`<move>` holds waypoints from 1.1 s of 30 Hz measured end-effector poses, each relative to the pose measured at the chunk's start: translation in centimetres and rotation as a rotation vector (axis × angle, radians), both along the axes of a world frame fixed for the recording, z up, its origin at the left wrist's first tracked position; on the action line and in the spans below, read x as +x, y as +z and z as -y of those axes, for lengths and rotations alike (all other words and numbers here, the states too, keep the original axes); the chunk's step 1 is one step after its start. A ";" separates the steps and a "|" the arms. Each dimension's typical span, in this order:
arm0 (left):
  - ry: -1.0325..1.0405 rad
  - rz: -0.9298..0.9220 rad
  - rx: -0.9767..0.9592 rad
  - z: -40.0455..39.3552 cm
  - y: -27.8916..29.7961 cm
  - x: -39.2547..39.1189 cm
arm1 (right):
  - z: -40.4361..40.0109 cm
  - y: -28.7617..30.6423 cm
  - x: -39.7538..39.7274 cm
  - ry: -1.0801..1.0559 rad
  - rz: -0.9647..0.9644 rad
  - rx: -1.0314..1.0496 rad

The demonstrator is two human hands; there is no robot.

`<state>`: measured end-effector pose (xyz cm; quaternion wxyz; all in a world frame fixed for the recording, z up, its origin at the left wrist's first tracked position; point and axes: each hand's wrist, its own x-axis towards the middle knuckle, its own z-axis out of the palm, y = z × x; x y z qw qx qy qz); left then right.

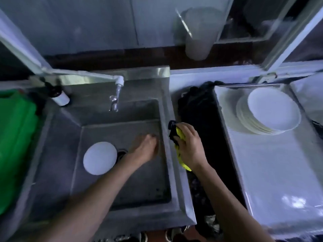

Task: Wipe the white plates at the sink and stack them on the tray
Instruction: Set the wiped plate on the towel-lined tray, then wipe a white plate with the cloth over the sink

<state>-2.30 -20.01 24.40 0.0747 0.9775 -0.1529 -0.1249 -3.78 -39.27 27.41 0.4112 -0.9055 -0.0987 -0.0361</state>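
Note:
One white plate (100, 158) lies flat on the bottom of the steel sink (164, 109), left of the drain. My left hand (146, 148) hangs inside the basin to the right of that plate, fingers loosely curled and holding nothing; it is blurred. My right hand (189, 143) grips a yellow and dark cloth (180, 137) over the sink's right rim. A stack of several white plates (269, 110) stands at the far end of the white tray (272, 172) on the right.
A tap (116, 95) reaches over the back of the sink. A green container (15, 137) stands at the left, a dark bottle (58, 95) beside it. A dark gap with a black bag (197, 105) separates sink and tray.

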 end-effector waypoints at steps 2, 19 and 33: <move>0.076 -0.008 0.023 -4.7 -0.4 -1.9 | -4.2 -1.0 -0.1 0.071 -0.013 -0.022; 0.650 -0.100 -0.133 -30.5 -10.6 -11.5 | -28.0 -9.6 -1.7 0.412 -0.170 -0.157; 1.309 -0.294 -0.474 -36.2 -26.3 -10.0 | -34.7 -23.5 3.7 0.613 -0.415 -0.178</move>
